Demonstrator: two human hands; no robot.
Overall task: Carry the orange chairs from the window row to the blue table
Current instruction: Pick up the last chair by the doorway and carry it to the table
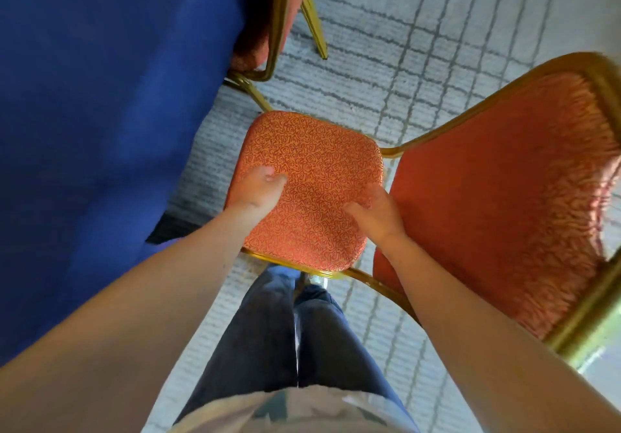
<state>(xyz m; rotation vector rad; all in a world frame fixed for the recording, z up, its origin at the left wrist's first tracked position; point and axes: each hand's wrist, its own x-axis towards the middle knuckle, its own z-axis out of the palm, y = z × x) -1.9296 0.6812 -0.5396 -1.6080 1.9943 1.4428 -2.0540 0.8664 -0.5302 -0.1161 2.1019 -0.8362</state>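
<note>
Gripping the orange chair (312,150) by its seat, the left hand (258,190) clenches the 9 o'clock edge, the right hand (378,212) the 3 o'clock edge; blue counter (100,96) just beside it at 9 o'clock.

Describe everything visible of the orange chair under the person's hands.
The orange upholstered chair with gold metal frame has a squarish seat cushion in a maze-like print and a padded back, blurred, at image right. It sits over grey lined carpet beside the blue-draped table. The left hand and right hand rest on its seat; their grip is unclear.
</note>
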